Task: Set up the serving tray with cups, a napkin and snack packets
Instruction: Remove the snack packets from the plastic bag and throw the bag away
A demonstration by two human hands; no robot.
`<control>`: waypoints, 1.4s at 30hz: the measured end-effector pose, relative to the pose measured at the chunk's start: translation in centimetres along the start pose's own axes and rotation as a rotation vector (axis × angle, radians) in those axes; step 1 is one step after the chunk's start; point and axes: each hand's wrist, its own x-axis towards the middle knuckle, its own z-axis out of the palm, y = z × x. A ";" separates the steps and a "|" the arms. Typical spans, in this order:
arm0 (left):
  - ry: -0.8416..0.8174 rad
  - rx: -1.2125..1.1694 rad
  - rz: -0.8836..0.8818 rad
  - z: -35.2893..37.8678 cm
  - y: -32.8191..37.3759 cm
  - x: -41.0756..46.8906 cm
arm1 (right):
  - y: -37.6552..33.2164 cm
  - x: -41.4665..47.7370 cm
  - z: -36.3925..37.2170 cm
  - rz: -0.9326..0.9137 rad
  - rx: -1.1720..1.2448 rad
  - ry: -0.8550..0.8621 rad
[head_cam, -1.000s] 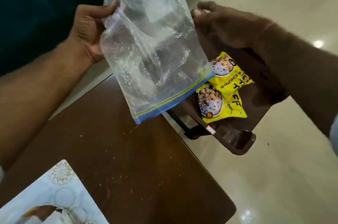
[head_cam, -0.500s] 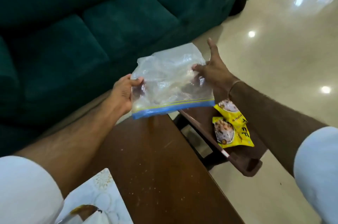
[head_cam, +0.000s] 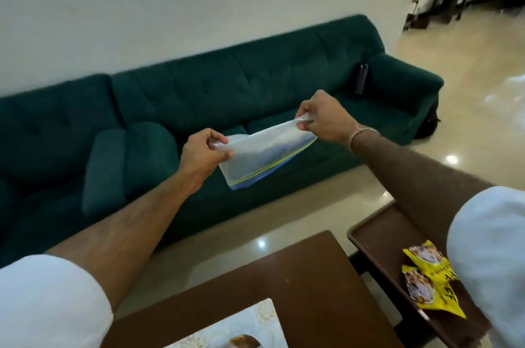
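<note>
Fingers (head_cam: 217,146) of both hands pinching clear bag (head_cam: 265,156) corners, apparently empty

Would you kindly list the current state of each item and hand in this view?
zip bag: empty-looking, stretched between both hands above the sofa.
left hand: pinching one bag corner.
right hand: pinching the other corner.
snack packets: two, overlapping, lying on the brown tray.

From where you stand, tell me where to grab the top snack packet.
Pinch the top yellow packet at its upper-left corner, coming from above on the table side. It lies flat on the tray, overlapping the lower packet, and the right sleeve hides its right side.
</note>
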 end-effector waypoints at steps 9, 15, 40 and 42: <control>-0.281 0.411 0.183 -22.1 13.1 -6.3 | -28.8 -1.0 -9.0 -0.322 -0.195 0.032; -0.167 -0.067 0.178 -31.8 15.9 -10.1 | -40.9 -3.0 -12.0 -0.336 -0.055 0.268; 0.356 -0.537 -0.253 -61.1 -13.6 -31.5 | -68.3 -9.5 23.8 -0.317 1.120 -0.840; 0.326 -0.447 -0.343 -64.0 -18.5 -33.8 | -71.2 -10.9 28.1 -0.467 0.879 -0.878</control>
